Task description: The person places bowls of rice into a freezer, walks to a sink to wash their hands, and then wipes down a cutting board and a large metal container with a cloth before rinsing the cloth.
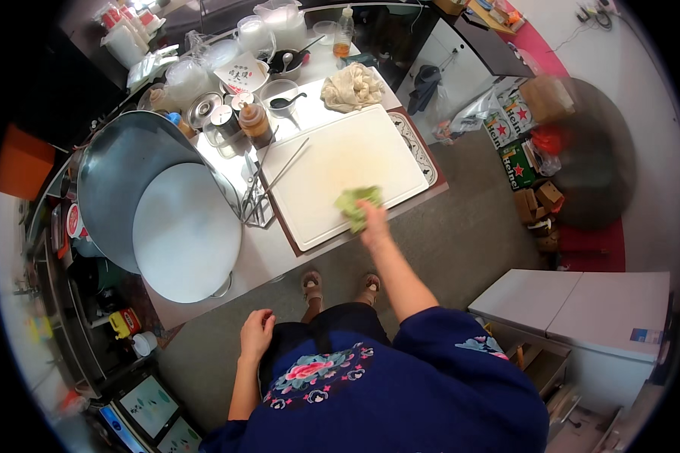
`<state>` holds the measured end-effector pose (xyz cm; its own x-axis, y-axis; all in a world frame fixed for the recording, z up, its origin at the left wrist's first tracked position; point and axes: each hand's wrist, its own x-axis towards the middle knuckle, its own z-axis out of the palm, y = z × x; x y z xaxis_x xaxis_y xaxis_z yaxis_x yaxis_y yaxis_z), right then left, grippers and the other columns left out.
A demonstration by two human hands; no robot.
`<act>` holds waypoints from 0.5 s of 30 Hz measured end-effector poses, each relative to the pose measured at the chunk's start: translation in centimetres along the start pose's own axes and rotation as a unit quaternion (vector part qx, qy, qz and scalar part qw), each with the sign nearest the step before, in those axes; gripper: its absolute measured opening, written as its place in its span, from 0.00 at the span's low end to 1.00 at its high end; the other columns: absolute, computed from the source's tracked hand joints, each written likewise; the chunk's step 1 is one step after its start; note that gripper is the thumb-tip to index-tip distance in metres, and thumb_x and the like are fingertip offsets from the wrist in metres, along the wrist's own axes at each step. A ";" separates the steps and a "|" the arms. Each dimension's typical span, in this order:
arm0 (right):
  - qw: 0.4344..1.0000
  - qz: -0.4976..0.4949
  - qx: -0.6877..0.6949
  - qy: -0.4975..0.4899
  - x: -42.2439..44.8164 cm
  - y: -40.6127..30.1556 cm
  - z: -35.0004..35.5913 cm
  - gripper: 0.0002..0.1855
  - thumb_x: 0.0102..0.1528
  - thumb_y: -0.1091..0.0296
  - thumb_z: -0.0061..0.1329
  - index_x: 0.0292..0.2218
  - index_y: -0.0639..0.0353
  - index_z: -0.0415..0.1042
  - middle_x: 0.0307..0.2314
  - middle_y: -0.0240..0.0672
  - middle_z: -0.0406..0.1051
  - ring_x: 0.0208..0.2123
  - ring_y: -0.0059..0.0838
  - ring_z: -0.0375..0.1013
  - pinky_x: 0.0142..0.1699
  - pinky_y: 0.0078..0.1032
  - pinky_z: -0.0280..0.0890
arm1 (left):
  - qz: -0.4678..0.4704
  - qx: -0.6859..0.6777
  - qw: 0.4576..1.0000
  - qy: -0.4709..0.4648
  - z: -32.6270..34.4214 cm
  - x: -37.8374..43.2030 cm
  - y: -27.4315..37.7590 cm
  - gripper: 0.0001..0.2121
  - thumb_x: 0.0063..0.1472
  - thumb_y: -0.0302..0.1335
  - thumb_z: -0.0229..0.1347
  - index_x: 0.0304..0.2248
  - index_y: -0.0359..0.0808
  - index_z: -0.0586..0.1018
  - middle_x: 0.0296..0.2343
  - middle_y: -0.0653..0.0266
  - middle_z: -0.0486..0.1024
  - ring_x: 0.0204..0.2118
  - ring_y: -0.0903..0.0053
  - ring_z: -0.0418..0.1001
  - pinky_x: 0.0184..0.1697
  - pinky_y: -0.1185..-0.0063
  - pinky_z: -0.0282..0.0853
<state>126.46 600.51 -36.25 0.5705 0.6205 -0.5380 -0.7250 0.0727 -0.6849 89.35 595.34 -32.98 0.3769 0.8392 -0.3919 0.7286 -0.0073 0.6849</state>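
Note:
My right hand (375, 222) holds a crumpled light green cloth (358, 205), blurred, against the near edge of a white cutting board (340, 153). The board lies on a counter, and its surface bears a faint yellowish stain. Down by my thigh hangs my left hand (256, 333), loosely curled with the thumb apart and nothing seen in it. A pair of long metal chopsticks (288, 164) crosses the board's left edge. Beside the board are metal tongs (253, 195). A bunched beige cloth (352, 86) sits behind the board's far edge.
A large metal stockpot (130, 141) with a pale round lid or board (187, 232) leaning at its mouth takes up the counter's left. Behind are a sauce bottle (255, 124), a tub with a black ladle (279, 99) and an oil bottle (343, 34). A white chest freezer (572, 306) stands at right.

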 end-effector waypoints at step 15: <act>0.627 -0.433 -0.642 0.085 8.0 -3.5 -6.6 0.26 0.48 0.70 0.47 0.50 0.58 0.63 0.49 0.49 0.60 0.54 0.47 0.56 0.59 0.35 0.51 | -0.006 0.072 0.997 -0.011 -1.1 -0.7 -1.4 0.09 0.54 0.29 0.54 0.34 0.34 0.75 0.29 0.58 0.73 0.29 0.68 0.74 0.33 0.75 0.68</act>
<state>136.07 600.03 -41.40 0.6475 0.6829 0.3383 0.7313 -0.4318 -0.5279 87.44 595.35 -32.96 0.3788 0.8279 -0.4137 0.8069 -0.0765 0.5858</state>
